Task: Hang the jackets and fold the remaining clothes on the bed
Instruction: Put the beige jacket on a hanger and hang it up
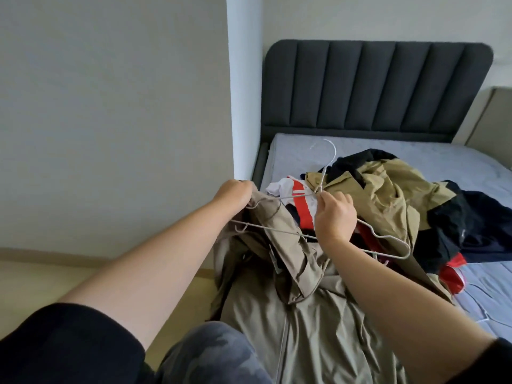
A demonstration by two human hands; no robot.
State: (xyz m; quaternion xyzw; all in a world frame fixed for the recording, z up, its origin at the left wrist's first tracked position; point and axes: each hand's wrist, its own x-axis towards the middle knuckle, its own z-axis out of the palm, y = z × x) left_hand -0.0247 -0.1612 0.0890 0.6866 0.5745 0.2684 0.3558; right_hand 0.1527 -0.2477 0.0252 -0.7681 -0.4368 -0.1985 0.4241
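Left hand (235, 194): fingers curled, gripping the top edge of a khaki jacket (291, 273). The jacket hangs from this grip and drapes down in front of the person, at the near left side of the bed (299, 153).

Right hand (335, 217): thumb and forefinger pinch a white wire hanger (332, 156) at the base of its hook, the other fingers loosely curled. The hook points up and away from the person. One arm of the hanger reaches toward the left hand, touching the jacket's top edge; the other runs out to the right past the wrist.

The remaining clothes lie in an unfolded pile on the mattress behind the hands: a tan and black jacket (388, 195), a white and red garment (293, 192), a dark navy garment (476, 217).

A dark grey padded headboard (374, 87) stands at the far end.
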